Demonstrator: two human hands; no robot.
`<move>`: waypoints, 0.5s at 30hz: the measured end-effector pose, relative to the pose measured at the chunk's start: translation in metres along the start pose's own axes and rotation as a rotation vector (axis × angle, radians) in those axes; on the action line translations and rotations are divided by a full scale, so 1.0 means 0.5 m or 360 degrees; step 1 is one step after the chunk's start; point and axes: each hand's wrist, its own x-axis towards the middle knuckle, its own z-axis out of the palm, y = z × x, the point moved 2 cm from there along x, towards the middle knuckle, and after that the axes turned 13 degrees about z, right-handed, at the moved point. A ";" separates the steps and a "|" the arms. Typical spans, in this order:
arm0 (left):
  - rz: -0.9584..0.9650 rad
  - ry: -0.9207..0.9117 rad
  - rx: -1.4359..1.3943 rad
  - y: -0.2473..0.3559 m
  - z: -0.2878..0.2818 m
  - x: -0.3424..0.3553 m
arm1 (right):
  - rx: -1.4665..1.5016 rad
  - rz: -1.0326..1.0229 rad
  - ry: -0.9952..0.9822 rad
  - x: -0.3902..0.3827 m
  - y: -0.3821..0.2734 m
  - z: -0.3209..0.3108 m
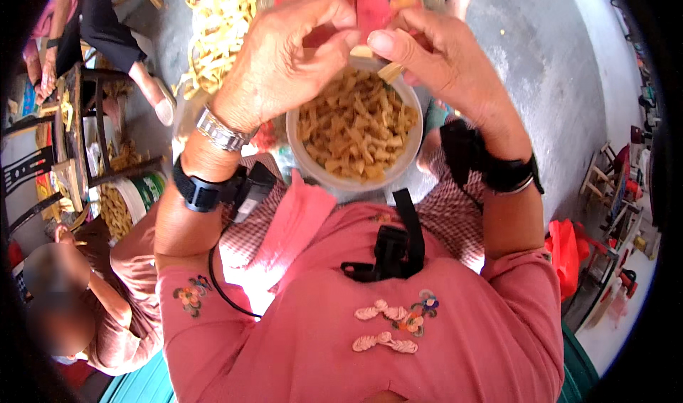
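Pale strip [361, 51], one: over the far rim of the white bucket [292, 137]. Left hand [281, 61]: pinching it. Right hand [452, 58]: gripping a pale piece [391, 71] beside it. Step, apparently: breaking strips short; next move calls for firm opposing pinches. Below: short pieces [356, 129]. Left: long strips [222, 29], heaped.

Pieces [356, 129] are lying in a bucket [291, 136].
Strips [220, 29] are lying to its left, another bucket [148, 189] farther left.
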 end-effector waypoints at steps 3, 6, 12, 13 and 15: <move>0.0140 0.0192 0.0144 -0.007 -0.030 -0.018 | -0.0223 -0.0203 0.0215 -0.003 0.021 0.000; 0.0045 0.0565 0.0062 -0.027 -0.101 -0.025 | -0.0228 -0.0151 0.0239 -0.012 -0.001 0.000; -0.0537 0.0584 0.0043 -0.233 -0.228 -0.162 | -0.0463 0.0005 0.0335 -0.018 -0.002 0.012; -0.0698 0.0538 -0.0073 -0.264 -0.222 -0.192 | -0.0443 -0.0015 0.0337 -0.018 -0.002 0.017; -0.0917 0.0425 -0.0198 -0.334 -0.192 -0.249 | -0.0421 -0.0045 0.0367 -0.016 -0.004 0.025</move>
